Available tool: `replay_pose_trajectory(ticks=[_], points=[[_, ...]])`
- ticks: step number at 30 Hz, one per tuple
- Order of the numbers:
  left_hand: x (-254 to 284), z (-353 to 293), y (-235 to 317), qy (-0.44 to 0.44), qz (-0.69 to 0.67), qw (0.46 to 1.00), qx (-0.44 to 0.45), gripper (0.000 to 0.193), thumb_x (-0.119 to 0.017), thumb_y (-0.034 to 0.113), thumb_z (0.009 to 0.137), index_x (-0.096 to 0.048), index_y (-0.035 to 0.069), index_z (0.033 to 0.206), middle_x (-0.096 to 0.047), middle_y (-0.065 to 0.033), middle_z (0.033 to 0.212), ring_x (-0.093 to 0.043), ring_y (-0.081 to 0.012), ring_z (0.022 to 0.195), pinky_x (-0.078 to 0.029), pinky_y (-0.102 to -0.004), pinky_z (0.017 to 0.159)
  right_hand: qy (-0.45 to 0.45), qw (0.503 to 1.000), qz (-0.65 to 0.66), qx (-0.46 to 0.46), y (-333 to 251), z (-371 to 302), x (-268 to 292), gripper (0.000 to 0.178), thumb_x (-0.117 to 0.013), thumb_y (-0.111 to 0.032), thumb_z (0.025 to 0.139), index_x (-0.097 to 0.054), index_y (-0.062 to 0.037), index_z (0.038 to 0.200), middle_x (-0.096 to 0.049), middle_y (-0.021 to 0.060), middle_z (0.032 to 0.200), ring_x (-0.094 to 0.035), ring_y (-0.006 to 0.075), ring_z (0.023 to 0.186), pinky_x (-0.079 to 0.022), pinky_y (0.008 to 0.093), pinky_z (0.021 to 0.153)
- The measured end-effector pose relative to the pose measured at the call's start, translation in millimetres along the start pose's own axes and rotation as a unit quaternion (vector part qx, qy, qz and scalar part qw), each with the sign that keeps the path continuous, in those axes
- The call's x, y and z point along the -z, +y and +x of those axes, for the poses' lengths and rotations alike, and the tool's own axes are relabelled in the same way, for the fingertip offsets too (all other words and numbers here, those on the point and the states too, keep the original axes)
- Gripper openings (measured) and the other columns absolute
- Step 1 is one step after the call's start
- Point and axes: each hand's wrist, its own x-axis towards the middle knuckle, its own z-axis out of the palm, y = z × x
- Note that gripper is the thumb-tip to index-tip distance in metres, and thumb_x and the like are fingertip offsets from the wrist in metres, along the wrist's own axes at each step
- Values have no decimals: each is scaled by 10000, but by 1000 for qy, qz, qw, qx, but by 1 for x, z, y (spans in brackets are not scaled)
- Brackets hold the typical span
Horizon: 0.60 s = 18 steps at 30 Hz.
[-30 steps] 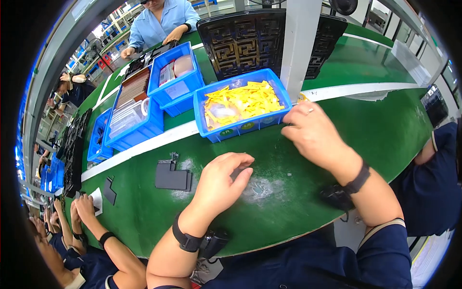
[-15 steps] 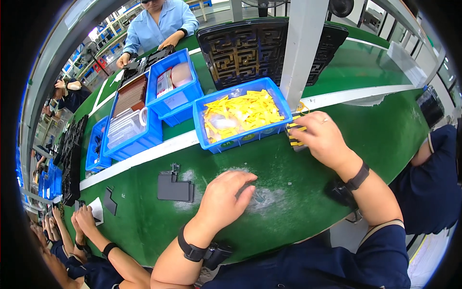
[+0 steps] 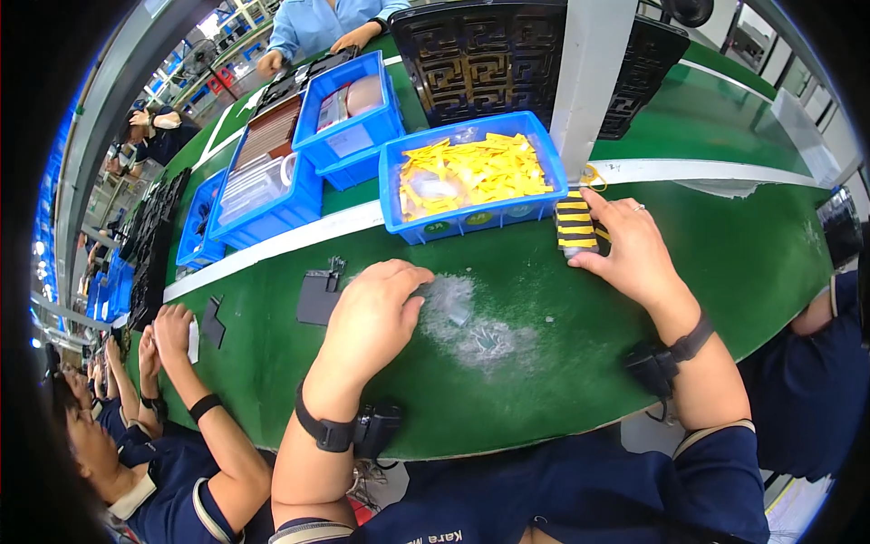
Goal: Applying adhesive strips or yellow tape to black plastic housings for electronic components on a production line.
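My right hand [image 3: 634,245] has thumb and fingertip at opposite ends of a small block [image 3: 575,220] wrapped in black and yellow stripes. The block lies on the green table beside the right end of a blue bin [image 3: 471,226], which holds a heap of small yellow strips [image 3: 489,172]. My left hand [image 3: 373,313] hovers above the table with its fingers bent and thumb apart, nothing visible in it. It partly covers a flat dark grey plate [image 3: 314,297] with a notched shape.
Beyond the white line [image 3: 317,228] stand more blue bins [image 3: 272,213] with clear and brown parts. Black patterned trays [image 3: 480,63] lean behind a grey post [image 3: 584,82]. A co-worker's hands [image 3: 170,335] are at the left, near a thin dark piece [image 3: 214,324]. Another person [image 3: 331,23] sits opposite.
My left hand has moved left and away from me, over the grey plate's edge. The right hand has shifted to the block's right side, uncovering its stripes. The whole view has shifted slightly.
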Motion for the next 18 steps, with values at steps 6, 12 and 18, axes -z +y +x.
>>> replay_pose_trajectory(ticks=[6, 12, 18], points=[[15, 11, 19, 14, -28, 999, -17, 190, -619, -21, 726, -627, 20, 911, -628, -103, 890, -613, -264, 833, -488, -336, 734, 84, 994, 72, -25, -7, -7, 12, 552, -765, -237, 666, -575, -37, 1144, -602, 157, 1039, -559, 290, 966, -432, 387, 858], [110, -14, 78, 199, -214, 944, -152, 702, -682, 295, 710, -395, -115, 1203, -554, -169, 888, -531, -213, 728, -433, -295, 650, 238, 885, 379, 127, -76, -20, 100, 639, -682, -332, 723, -513, 90, 1171, -547, 139, 1094, -548, 212, 965, -423, 347, 874], [151, -41, 116, 369, -236, 885, -158, 398, -652, 320, 749, -500, -13, 906, -489, -111, 780, -524, -239, 758, -434, -333, 647, 303, 815, 443, 218, -46, -33, 133, 432, -632, -249, 788, -561, 74, 1066, -596, 167, 1002, -589, 245, 844, -468, 380, 789]])
